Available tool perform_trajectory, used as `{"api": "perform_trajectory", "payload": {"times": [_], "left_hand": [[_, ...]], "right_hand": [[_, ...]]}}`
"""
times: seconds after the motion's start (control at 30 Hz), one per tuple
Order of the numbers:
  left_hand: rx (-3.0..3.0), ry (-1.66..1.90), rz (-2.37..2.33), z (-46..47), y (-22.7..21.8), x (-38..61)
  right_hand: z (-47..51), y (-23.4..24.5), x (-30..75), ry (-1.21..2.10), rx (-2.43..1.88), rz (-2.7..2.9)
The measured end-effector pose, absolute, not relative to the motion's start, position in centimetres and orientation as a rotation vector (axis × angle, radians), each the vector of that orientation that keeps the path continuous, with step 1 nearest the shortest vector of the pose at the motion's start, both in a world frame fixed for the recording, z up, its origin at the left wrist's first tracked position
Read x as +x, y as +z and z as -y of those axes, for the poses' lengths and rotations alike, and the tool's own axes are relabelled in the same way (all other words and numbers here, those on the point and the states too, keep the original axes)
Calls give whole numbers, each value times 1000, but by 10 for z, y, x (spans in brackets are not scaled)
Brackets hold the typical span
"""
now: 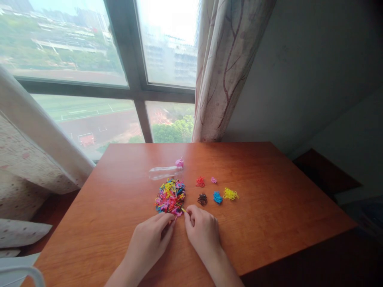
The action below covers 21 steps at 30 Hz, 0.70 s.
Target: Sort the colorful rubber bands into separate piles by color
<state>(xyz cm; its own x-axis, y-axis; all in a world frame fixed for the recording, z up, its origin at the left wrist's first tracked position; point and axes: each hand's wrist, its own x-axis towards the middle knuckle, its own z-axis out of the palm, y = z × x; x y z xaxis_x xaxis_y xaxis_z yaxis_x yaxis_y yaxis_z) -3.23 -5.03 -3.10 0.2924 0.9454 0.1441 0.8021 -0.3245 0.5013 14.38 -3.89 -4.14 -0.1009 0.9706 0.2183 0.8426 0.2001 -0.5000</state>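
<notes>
A mixed pile of small coloured rubber bands [170, 196] lies on the wooden table. At its lower edge my left hand [154, 235] pinches a pink rubber band [176, 217] between thumb and fingers. My right hand [202, 229] is closed at the pile's right side, its fingertips on a yellow rubber band [183, 210]. To the right lie small single-colour heaps: red bands [200, 181], pink bands [213, 180], black bands [202, 199], blue bands [218, 198] and yellow bands [231, 194].
Behind the pile a clear plastic bottle [163, 172] lies on its side, a pink cap [179, 162] beside its mouth. The wooden table [269, 207] meets a window [167, 119] at the back, with curtains [221, 71] on both sides. A white curved rail [26, 271] shows at the lower left.
</notes>
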Motion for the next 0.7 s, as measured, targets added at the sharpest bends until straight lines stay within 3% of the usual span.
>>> {"api": "perform_trajectory", "payload": {"times": [0.4,0.7], "left_hand": [[2272,628,-1589,51,-34,-33],[2302,606,-1598,50,-35,-33]], "right_hand": [[42,-36,167,393,-1578,1835],[29,-43,256,183,-1835,1575]]}}
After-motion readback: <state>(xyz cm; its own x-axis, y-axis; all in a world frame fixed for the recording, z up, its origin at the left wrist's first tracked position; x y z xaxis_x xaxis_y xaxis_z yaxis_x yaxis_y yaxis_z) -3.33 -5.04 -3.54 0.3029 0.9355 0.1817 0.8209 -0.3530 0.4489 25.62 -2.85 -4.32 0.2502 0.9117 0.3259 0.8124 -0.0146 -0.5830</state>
